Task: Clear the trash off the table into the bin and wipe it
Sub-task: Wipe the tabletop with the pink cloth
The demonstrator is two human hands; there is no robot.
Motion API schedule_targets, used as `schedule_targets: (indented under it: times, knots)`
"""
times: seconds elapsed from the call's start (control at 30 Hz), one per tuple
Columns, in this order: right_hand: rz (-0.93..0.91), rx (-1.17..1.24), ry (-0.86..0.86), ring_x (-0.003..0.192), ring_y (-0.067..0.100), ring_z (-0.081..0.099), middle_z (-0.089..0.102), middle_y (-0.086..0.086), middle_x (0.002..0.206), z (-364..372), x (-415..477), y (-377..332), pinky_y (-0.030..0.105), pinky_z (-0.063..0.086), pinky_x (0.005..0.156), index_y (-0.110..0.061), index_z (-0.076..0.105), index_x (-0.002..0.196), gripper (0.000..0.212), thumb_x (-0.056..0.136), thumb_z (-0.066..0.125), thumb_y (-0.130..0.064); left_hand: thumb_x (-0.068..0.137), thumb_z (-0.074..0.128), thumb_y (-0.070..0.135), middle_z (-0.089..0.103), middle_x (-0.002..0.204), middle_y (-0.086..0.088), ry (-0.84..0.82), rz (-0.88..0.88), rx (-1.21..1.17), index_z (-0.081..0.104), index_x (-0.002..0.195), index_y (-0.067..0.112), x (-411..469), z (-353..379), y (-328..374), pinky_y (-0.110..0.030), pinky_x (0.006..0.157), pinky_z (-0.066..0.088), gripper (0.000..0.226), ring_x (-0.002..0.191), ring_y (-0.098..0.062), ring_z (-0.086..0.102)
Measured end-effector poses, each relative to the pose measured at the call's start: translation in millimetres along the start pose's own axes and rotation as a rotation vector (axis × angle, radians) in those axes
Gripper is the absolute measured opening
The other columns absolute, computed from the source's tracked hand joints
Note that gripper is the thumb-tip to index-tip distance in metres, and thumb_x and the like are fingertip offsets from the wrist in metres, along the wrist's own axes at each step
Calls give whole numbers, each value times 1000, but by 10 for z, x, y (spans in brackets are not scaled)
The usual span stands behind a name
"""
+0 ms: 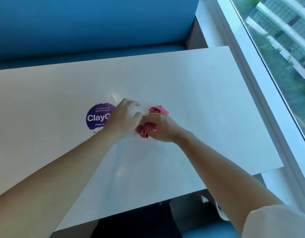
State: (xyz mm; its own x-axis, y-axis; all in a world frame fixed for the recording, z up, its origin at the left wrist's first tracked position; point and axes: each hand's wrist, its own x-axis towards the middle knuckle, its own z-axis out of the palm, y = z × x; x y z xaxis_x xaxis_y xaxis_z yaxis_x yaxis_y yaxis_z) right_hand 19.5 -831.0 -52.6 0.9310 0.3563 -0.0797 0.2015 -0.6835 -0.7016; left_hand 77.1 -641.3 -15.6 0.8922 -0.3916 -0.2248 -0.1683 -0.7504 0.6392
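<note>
A crumpled pink cloth (145, 130) lies on the white table (199, 100) near its middle. My right hand (161, 127) grips the cloth, which bunches out below the fingers and above them. My left hand (123, 117) rests on the table just left of the cloth, fingers loosely curled, its thumb close to my right hand; I cannot tell whether it touches the cloth. No trash shows on the table.
A round purple sticker (97, 118) sits on the table left of my left hand, partly covered by it. A blue bench (96, 23) runs behind the table. A white window ledge (242, 57) and glass lie to the right.
</note>
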Motion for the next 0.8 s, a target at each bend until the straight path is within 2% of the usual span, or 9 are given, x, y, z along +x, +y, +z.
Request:
schedule_targets:
  times: [0.07,0.17,0.3,0.37,0.43,0.57,0.63,0.7,0.8]
  knots:
    - [-43,18,45,109,20,58,68,0,111,-5,-40,-6,34,47,99,-11,72,107,36,72,66,-4,97,54,22,55,134,2,-8,23,-147,61,133,20,-76,185,202,-30,104,44,37,122,-11,56]
    - [-44,-33,132,138,25,46,56,10,139,-149,-324,129,30,39,114,-9,66,126,54,75,81,-16,97,50,26,56,131,2,-43,0,-170,59,134,20,-89,346,296,-36,106,46,39,120,-14,56]
    - [235,-35,363,147,21,36,46,4,150,-470,-949,492,34,33,116,-19,62,131,50,84,77,-24,95,51,41,48,136,-6,-158,53,265,54,136,11,-146,598,379,-42,101,47,51,126,-25,45]
    - [425,37,526,143,15,39,46,-1,149,-608,-1253,676,30,34,112,-23,64,128,41,88,73,-22,94,55,46,44,136,-9,-135,33,406,50,134,7,-185,756,473,-43,93,50,56,125,-29,43]
    - [585,33,664,140,17,42,46,2,147,-695,-1523,874,34,36,113,-20,66,126,33,93,68,-22,95,57,51,42,138,-12,-102,-12,494,43,139,4,-205,889,555,-42,91,50,66,124,-30,42]
    - [772,-2,781,143,25,37,42,9,150,-708,-1897,1147,45,36,116,-13,63,130,34,99,57,-25,98,61,33,44,138,-14,7,10,671,29,153,4,-194,1032,525,-37,87,50,70,117,-30,49]
    - [791,-44,779,146,25,31,37,8,155,-670,-2030,1243,44,34,117,-13,60,134,35,101,56,-25,97,64,26,44,143,-16,36,72,642,35,153,4,-137,1036,419,-39,94,48,68,120,-32,50]
    - [771,-88,737,149,26,27,32,10,159,-608,-2149,1344,44,29,120,-13,55,138,38,102,55,-26,96,63,15,35,159,-18,35,182,513,40,152,-1,-68,1051,264,-43,109,44,63,136,-37,45]
    - [742,-141,644,154,27,19,28,12,164,-494,-2267,1458,47,19,125,-9,46,146,47,103,52,-28,99,55,1,17,171,-10,-27,284,330,27,161,7,-45,1099,109,-45,123,31,68,155,-31,23]
